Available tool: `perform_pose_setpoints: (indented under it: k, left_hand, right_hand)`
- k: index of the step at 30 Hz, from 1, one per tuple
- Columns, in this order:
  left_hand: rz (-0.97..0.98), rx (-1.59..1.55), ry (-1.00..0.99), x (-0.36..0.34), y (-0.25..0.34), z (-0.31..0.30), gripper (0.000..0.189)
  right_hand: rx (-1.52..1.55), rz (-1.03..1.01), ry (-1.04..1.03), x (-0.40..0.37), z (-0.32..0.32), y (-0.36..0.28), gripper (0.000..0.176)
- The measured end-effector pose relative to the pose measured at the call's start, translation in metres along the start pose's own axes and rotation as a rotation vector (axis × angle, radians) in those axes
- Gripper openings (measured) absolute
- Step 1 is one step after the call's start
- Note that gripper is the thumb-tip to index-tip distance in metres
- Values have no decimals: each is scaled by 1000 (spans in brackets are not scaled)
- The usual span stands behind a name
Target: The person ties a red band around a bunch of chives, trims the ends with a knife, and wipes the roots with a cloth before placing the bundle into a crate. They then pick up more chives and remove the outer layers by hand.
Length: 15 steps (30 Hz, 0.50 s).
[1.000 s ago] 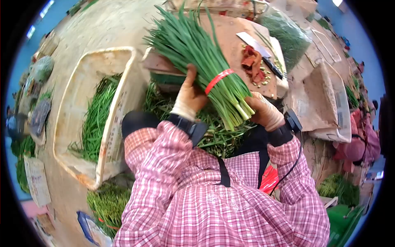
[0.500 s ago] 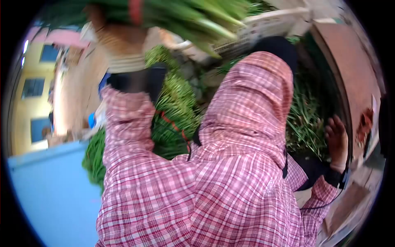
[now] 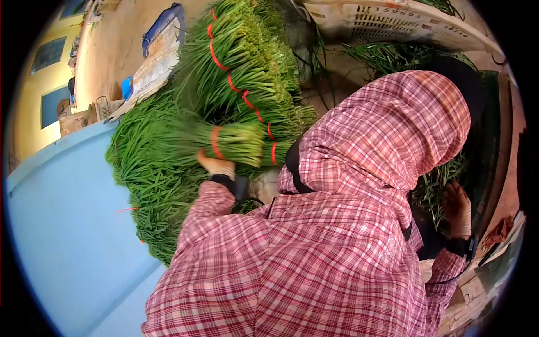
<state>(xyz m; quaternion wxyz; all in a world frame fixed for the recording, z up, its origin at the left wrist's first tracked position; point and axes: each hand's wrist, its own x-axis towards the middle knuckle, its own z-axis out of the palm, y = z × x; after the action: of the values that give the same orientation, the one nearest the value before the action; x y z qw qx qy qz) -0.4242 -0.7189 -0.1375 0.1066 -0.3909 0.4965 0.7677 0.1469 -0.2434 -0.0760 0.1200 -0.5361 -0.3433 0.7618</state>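
My left hand (image 3: 216, 164) is wrapped round a bunch of long green stalks (image 3: 241, 143) tied with a red band; its fingers are partly under the bunch. That bunch lies against the near end of a big pile of similar banded bunches (image 3: 252, 73), cut ends facing right and leaves to the left. On the right, my right hand (image 3: 457, 210) rests with fingers extended beside loose green leaves (image 3: 432, 191) and holds nothing visible.
A light blue panel (image 3: 67, 236) stands at the left. A white perforated crate (image 3: 387, 22) is at the top right, with loose greens below it. A brown board edge (image 3: 508, 168) runs down the right side. A pale sack (image 3: 154, 70) lies beyond the pile.
My left hand has come down from the upper left with the banded bunch to the pile. The view has turned left, showing more of the pile. My right hand stays by the loose leaves.
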Motion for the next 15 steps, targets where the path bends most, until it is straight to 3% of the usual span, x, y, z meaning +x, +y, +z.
perform_pose_setpoints:
  k: [1, 2, 4, 6, 7, 8, 9, 10, 12, 14, 15]
  left_hand:
    - [-106, 27, 33, 6, -30, -10, 78]
    - [-103, 46, 213, 7, -62, -3, 73]
    - [-218, -22, 150, 29, -98, -1, 76]
    - [-275, -63, -3, 49, -93, -14, 76]
    - [-311, -80, -91, 56, -82, -16, 77]
    - [-338, -59, -315, 59, -76, -25, 72]
    - [-356, 0, -430, 60, -65, -27, 72]
    - [-360, 72, -493, 63, -55, -17, 71]
    - [-358, 249, -570, 81, -28, 21, 69]
    - [-342, 448, -654, 98, -16, 96, 68]
    - [-314, 550, -703, 97, -20, 144, 67]
  right_hand:
    - [-32, 14, 45, -5, 2, -5, 61]
    - [-58, 21, 89, -10, 9, -10, 59]
    - [-89, -20, 135, -14, 11, -11, 53]
    - [-134, -66, 118, -12, 2, -8, 48]
    - [-143, -61, 173, -25, 29, -15, 43]
    - [-151, -55, 227, -36, 57, -21, 39]
    - [-76, -73, 218, -24, 34, -6, 39]
    - [-32, -96, 260, -42, 71, -11, 38]
    - [-32, -220, 272, -65, 70, 8, 38]
    - [-147, -390, 367, -118, 62, 25, 41]
    - [-65, -476, 422, -148, 59, 31, 40]
